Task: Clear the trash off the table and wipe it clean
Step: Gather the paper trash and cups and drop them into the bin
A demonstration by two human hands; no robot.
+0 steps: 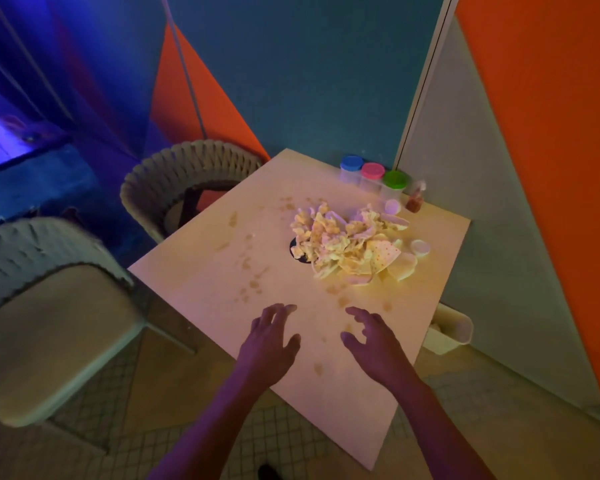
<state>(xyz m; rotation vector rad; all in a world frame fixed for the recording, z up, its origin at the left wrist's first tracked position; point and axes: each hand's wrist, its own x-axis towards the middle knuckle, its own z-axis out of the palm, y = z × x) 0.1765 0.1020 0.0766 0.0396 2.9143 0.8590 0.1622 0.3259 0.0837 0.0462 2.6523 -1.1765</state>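
Crumpled pale paper trash (343, 242) is heaped on the square table (201, 285) past its middle, beside three jars (373, 178) with coloured lids (no writing is legible anywhere). The left hand (269, 341) and right hand (373, 339) hover over the near edge, fingers spread, both empty.
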